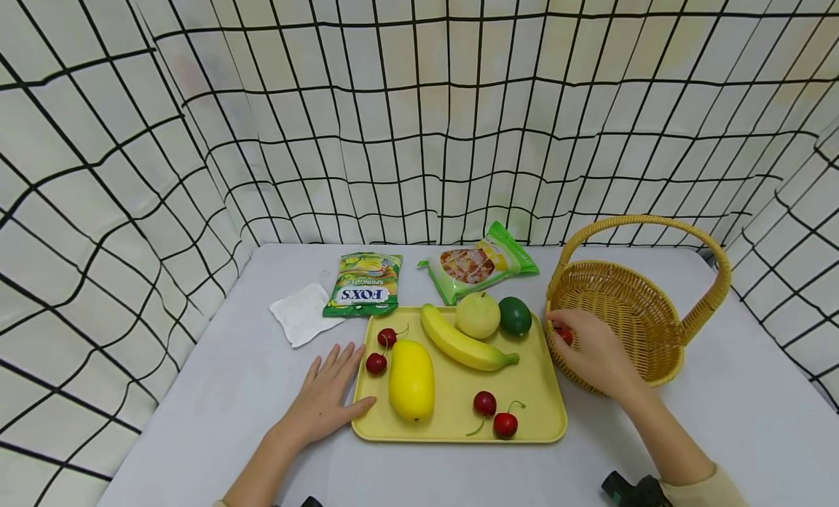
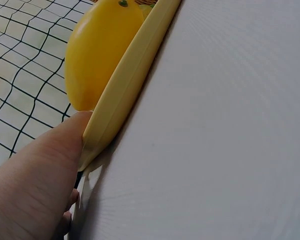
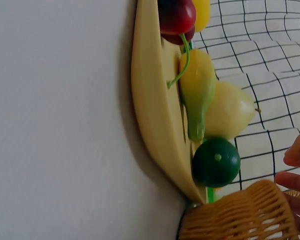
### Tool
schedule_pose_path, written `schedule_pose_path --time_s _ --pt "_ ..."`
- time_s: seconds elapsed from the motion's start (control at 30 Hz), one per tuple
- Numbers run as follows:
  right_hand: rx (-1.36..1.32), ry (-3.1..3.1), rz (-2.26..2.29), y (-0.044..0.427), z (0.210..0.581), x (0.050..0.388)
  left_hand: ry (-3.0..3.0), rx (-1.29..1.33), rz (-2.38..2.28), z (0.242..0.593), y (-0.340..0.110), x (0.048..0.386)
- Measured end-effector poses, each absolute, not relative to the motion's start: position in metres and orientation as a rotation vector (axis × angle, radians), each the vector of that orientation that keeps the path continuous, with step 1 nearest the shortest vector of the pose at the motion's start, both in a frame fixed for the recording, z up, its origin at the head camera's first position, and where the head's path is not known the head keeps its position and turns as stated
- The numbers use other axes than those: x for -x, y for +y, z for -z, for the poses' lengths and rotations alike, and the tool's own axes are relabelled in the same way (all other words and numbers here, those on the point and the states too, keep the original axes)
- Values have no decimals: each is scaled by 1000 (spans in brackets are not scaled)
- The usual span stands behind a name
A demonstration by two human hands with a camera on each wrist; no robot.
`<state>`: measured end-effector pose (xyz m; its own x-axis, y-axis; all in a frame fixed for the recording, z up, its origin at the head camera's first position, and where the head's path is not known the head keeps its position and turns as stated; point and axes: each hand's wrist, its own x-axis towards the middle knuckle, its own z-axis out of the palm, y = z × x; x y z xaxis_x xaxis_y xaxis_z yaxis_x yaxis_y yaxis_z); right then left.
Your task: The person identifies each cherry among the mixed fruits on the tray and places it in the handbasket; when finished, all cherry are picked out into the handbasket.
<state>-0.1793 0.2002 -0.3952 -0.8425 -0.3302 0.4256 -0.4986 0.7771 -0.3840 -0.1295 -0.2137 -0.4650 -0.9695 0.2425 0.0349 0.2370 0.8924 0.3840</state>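
Head view showed us, nearest of all, a beige sleeve (image 1: 704, 490) and a dark device (image 1: 632, 490) at the right wrist. Beyond them we saw the table (image 1: 183, 449), pale and smooth. Our left hand (image 1: 331, 392) lay with its fingers spread, holding nothing, and its thumb met the edge of the tray (image 1: 452, 398); the left wrist view showed us that touch up close.

Across the tray, we had two cherries (image 1: 505, 425) at the near edge and a mango (image 1: 411, 383) upright in our sight toward the left, with two more cherries (image 1: 376, 363) beside it. Farther back lay the banana (image 1: 462, 344), slanting, then the pear (image 1: 478, 315) just behind it and the lime (image 1: 515, 317) next to the pear.

To the right, our right hand (image 1: 593, 350) reached over the near left side of the basket (image 1: 632, 310), thumb and fingers parted; the right wrist view showed us nothing between them. Some red fruit (image 1: 565, 336) showed inside the basket, under that hand and close to the rim.

Farther off, we noted a white cloth (image 1: 298, 314), a FOX'S packet (image 1: 365, 285) and a green packet (image 1: 481, 265) behind the tray; last came the black net (image 1: 448, 81) over a pale backdrop
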Motion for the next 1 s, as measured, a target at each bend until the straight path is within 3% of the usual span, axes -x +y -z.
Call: schedule_pose_path --time_s 1.0 --pt "-944 -2612 -592 126 388 171 3048 -398 -584 466 -214 129"
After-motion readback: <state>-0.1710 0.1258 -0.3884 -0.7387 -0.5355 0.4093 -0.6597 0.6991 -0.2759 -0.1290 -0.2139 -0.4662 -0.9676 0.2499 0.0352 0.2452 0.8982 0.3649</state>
